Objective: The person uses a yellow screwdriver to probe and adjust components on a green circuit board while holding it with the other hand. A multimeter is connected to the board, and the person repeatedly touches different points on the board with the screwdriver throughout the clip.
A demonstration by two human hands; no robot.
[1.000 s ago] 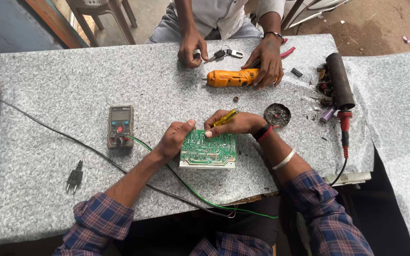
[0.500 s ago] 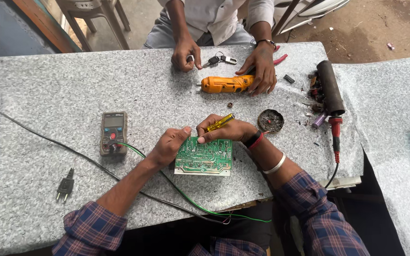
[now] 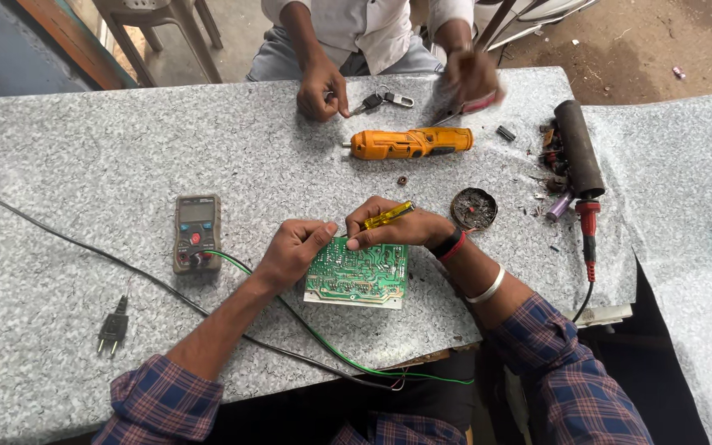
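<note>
Circuit board [image 3: 358, 274] near round tin [image 3: 474, 208] holding dark debris.

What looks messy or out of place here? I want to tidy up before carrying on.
Dark debris lies scattered around the round ash-filled tin and the black cylinder at the table's right end. A loose plug lies unplugged at the left.
</note>
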